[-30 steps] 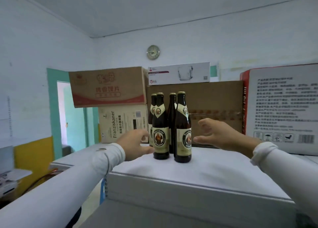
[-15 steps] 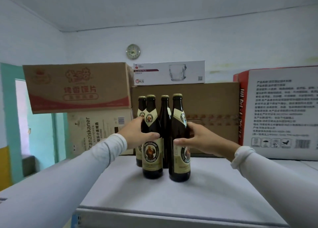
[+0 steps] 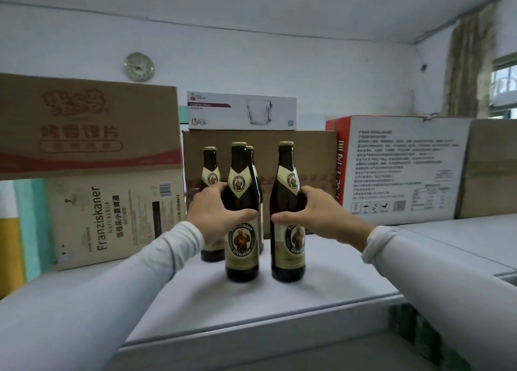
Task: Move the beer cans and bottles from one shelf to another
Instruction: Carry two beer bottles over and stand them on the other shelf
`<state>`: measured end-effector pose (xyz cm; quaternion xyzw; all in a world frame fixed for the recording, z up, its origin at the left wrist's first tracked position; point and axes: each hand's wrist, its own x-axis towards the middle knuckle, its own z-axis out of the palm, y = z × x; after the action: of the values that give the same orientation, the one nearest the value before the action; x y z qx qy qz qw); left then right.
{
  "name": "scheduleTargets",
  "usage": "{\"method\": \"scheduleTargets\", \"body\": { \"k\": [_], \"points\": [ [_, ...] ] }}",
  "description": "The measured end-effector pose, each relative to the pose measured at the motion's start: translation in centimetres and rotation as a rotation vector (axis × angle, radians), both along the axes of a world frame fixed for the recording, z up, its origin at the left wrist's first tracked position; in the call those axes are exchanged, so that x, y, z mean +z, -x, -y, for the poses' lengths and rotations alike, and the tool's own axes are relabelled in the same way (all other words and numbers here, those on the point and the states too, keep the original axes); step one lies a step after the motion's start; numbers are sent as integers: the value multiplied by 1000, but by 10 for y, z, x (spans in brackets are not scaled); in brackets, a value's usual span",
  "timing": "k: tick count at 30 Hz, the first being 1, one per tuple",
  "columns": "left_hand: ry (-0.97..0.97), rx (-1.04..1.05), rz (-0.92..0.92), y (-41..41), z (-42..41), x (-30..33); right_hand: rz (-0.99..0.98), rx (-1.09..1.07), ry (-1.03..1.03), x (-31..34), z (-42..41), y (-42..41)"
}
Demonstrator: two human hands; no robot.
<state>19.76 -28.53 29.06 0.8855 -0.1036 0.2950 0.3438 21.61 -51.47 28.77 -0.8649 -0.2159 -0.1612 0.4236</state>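
White shelf top (image 3: 321, 284), stacked cartons behind: Franziskaner carton (image 3: 112, 222), glass mug box (image 3: 242, 110). Four Franziskaner bottles upright on shelf. Left hand (image 3: 216, 216) fingers wrapped round front left bottle (image 3: 242, 230); right hand (image 3: 313, 214) fingers wrapped round front right bottle (image 3: 288, 230).

bottles (image 3: 242, 225) on shelf (image 3: 321, 289), boxes (image 3: 260, 158) behind

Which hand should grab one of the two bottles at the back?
Probably the left hand, once free: both back bottles stand behind the front-left bottle it grips; the right hand grips the front-right bottle, further away.
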Motion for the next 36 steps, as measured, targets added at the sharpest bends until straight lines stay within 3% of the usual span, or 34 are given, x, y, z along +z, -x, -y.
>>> {"method": "scheduleTargets", "body": {
  "k": [10, 16, 20, 30, 36],
  "points": [
    [0, -386, 76, 31, 79, 3, 109, -345, 35, 14, 76, 95],
    [59, -613, 99, 60, 165, 9, 114, -662, 84, 17, 164, 166],
    [67, -744, 108, 83, 242, 0, 94, -765, 73, 7, 233, 218],
    [49, -981, -56, 151, 472, -80, -31, -986, 118, -60, 417, 322],
    [51, -1007, -135, 174, 571, -134, -124, -1062, 102, -105, 508, 349]
  ]
}}
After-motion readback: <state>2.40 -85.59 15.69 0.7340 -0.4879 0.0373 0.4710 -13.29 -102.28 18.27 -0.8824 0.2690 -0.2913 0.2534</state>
